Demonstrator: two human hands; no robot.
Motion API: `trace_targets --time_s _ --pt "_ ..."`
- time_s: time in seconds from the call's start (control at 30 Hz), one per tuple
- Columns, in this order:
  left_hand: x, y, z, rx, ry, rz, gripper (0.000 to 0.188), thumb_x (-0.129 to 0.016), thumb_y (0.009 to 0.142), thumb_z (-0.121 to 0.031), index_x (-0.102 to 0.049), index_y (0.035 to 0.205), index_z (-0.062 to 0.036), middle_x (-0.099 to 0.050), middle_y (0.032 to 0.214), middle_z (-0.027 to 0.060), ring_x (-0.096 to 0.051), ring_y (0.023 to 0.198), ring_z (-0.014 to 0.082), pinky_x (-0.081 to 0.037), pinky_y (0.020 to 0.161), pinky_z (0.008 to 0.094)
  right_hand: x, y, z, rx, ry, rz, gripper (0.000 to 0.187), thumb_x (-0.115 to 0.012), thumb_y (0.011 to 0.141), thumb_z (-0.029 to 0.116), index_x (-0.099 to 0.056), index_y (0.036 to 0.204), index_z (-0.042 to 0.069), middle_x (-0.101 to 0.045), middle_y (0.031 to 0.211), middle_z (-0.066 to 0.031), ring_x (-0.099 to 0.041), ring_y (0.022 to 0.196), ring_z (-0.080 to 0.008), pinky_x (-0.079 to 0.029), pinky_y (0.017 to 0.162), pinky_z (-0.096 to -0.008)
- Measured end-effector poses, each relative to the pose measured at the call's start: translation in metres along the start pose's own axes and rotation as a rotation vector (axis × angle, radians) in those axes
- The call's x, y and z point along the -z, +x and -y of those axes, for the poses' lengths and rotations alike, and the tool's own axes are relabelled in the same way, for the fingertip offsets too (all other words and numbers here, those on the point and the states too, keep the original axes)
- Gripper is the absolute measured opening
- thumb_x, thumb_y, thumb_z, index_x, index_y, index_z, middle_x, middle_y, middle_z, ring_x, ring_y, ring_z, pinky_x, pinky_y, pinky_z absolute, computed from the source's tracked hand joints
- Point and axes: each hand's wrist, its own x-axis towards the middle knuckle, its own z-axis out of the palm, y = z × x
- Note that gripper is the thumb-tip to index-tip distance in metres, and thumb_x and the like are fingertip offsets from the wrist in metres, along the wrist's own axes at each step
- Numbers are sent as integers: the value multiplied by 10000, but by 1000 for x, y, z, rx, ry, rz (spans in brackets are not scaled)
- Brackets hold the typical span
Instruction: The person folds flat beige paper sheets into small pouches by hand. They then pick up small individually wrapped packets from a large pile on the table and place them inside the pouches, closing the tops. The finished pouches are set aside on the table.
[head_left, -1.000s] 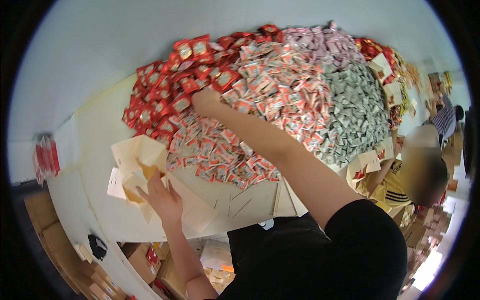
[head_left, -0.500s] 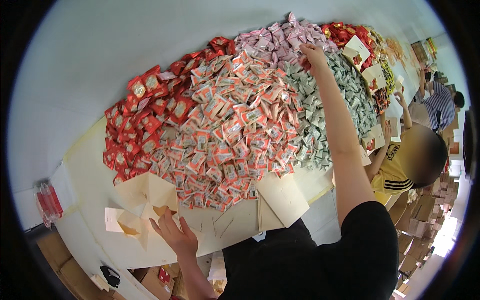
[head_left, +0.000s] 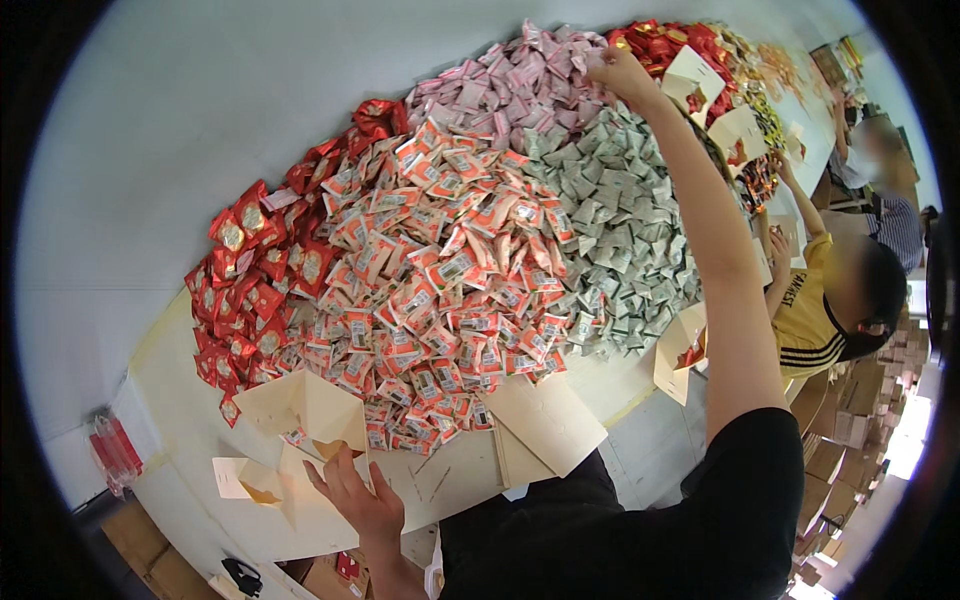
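My right arm reaches across the packet piles, with my right hand (head_left: 625, 80) at the right end of the pink packets (head_left: 520, 85). Its fingers are bent together, and what they pinch is hidden. Low on the left, my left hand (head_left: 368, 508) has its fingers apart, the tips against an open cream paper box (head_left: 270, 410). A second cream box (head_left: 232, 476) stands open beside it. Orange-and-white packets (head_left: 440, 270) form the large middle pile. Red packets (head_left: 240, 260) lie left of it, grey-green ones (head_left: 625, 200) to its right.
Flat cream cardboard (head_left: 550, 425) lies at the table's near edge. More open cream boxes (head_left: 680, 350) stand along the right. A co-worker in a yellow shirt (head_left: 815, 305) works there, others beyond. A clear bag with red contents (head_left: 115, 450) sits far left; cartons (head_left: 855, 410) are stacked right.
My right hand has moved right over the pink packets to the end of their pile. My left hand stays at the cream box. The whole view has shifted slightly.
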Motion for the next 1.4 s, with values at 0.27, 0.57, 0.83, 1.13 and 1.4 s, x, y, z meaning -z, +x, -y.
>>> trace_targets --time_s 0.27,0.57,0.83,1.13,1.4 --pt "3 11 -44 -126 -45 63 433 -592 771 -4 -486 1189 41 -536 1008 155 -530 1000 329 -175 1097 606 -14 -82 -4 99 -1067 250 390 -693 725 153 -669 1091 282 -642 986 -64 -625 953 -266 -506 781 -413" --pt "4 -9 -65 -171 -69 149 532 -587 701 -24 -473 1217 34 -541 1049 159 -527 1024 327 -174 1090 611 -2 -80 -42 251 -897 134 247 -707 722 154 -692 962 206 -602 968 -79 -607 946 -300 -495 786 -418" --pt "-21 42 -118 -574 247 93 425 -496 837 -142 -532 1247 -32 -598 1070 137 -547 1068 270 -334 914 615 11 -155 53 37 727 290 91 -654 857 94 -573 837 60 -532 663 -9 -554 524 -108 -417 448 -243" --pt "-44 72 -172 -755 372 25 289 -559 828 -185 -643 1099 -130 -525 828 36 -507 837 195 -357 822 665 -116 -309 94 441 -201 40 179 -590 800 2 -610 975 35 -590 921 -73 -577 832 -186 -472 709 -321" --pt "-65 51 -173 -779 298 -60 354 -596 802 -198 -616 1154 -159 -511 901 34 -509 942 189 -313 849 705 -58 -319 94 134 154 599 544 -541 763 -28 -465 1298 29 -575 1078 -136 -609 854 -213 -512 730 -334"
